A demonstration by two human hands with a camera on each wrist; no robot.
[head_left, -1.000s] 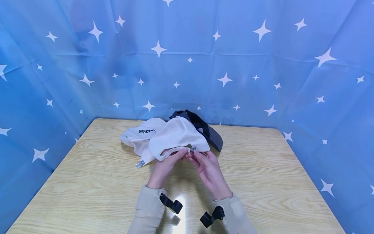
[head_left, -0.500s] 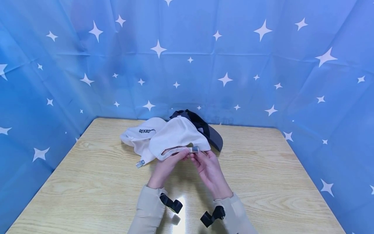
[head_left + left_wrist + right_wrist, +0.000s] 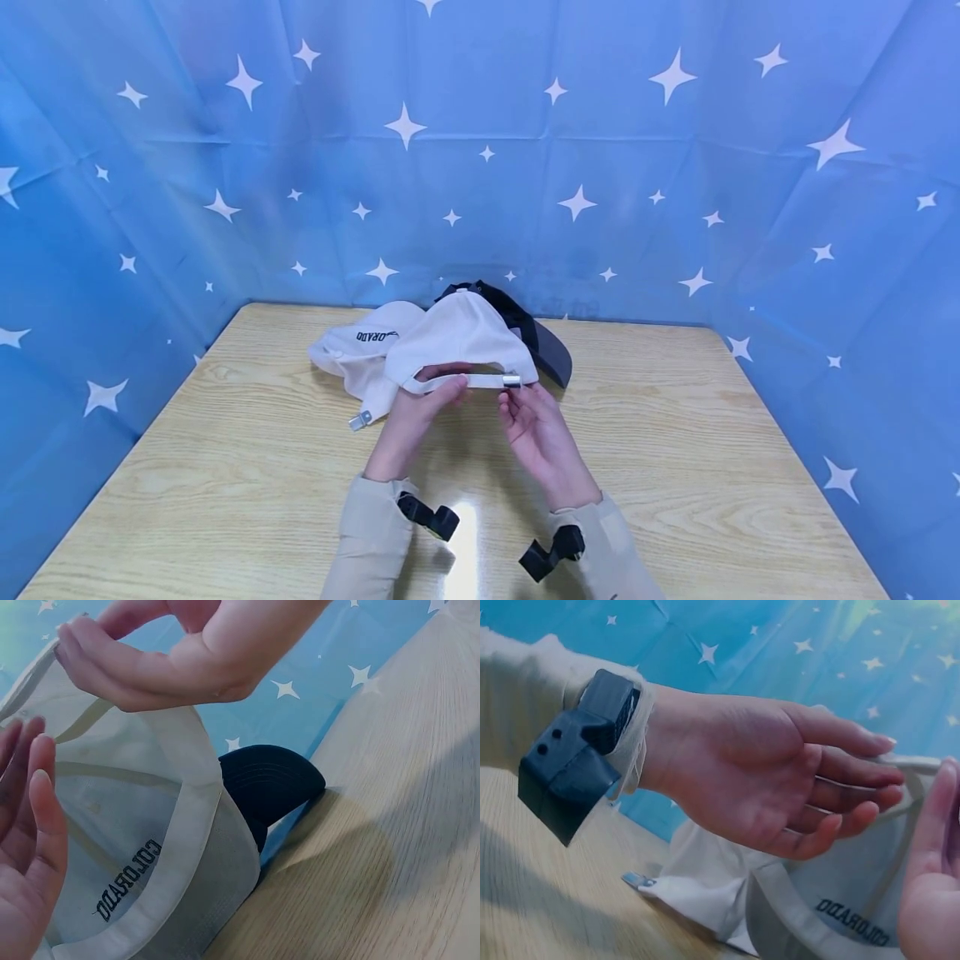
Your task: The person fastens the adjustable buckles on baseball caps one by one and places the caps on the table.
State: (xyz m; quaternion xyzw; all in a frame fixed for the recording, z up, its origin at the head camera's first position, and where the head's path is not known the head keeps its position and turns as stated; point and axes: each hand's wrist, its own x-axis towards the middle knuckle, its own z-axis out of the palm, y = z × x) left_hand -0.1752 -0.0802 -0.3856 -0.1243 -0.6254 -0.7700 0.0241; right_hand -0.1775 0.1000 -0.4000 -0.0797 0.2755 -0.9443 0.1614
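Both hands hold a white cap (image 3: 459,333), its back opening facing me. Its back strap (image 3: 483,381) runs across the opening to a silver buckle (image 3: 512,381) at the right end. My left hand (image 3: 408,425) holds the strap, thumb on the near side and fingers reaching behind it through the opening. My right hand (image 3: 543,442) pinches the cap's edge by the buckle; its lower fingers are loosely bent. The left wrist view shows the right hand (image 3: 172,667) gripping the rim at top, with dark lettering (image 3: 131,877) inside the crown.
Behind to the left lies a second white cap (image 3: 352,350) with dark lettering, its buckle (image 3: 360,421) hanging toward me. A black cap (image 3: 551,354) sits behind to the right. All are on a wooden table (image 3: 675,467) before a blue star-patterned curtain (image 3: 637,142).
The left hand has slid left along the strap, away from the right hand. The strap now runs straighter; the buckle, darker and tilted a second ago, lies flat and bright, further right.
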